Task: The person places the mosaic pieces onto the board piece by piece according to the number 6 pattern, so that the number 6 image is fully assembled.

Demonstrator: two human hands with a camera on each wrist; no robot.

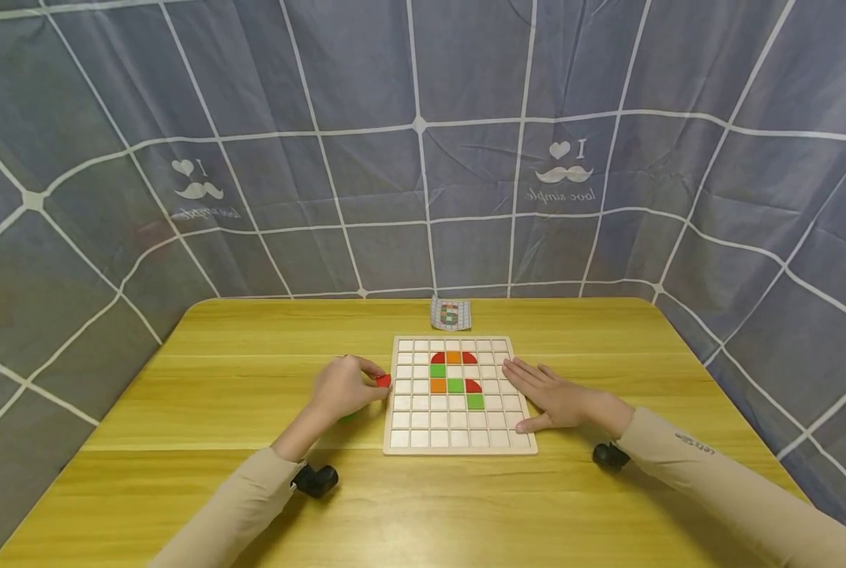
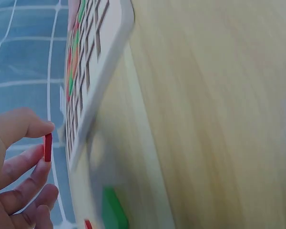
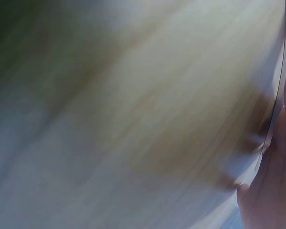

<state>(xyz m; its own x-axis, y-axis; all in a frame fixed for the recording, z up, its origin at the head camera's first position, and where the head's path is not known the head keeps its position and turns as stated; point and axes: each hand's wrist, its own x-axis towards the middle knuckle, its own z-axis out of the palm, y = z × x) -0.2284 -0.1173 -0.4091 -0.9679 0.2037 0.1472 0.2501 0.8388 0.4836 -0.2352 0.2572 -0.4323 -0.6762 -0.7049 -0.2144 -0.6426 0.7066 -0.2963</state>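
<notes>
My left hand [image 1: 342, 388] pinches a thin red tile [image 2: 48, 147] between thumb and fingertips, just off the left edge of a square wooden grid board [image 1: 409, 442]. Several tiles lie in the board's cells: red rounded ones such as the red tile [image 1: 473, 386] on the right, an orange tile [image 1: 454, 357] at the top, and green squares like the green tile [image 1: 476, 401] at the bottom. My right hand [image 1: 555, 397] rests with fingers spread on the board's right edge. Under the left hand, a green piece [image 2: 114, 210] lies on the table, with a bit of red beside it.
A small printed card [image 1: 451, 314] showing a coloured grid pattern lies behind the board. The yellow wooden table [image 1: 252, 442] reaches back to a grey curtain [image 1: 366, 181] with white lines. A black wrist camera [image 1: 315, 480] hangs under the left forearm.
</notes>
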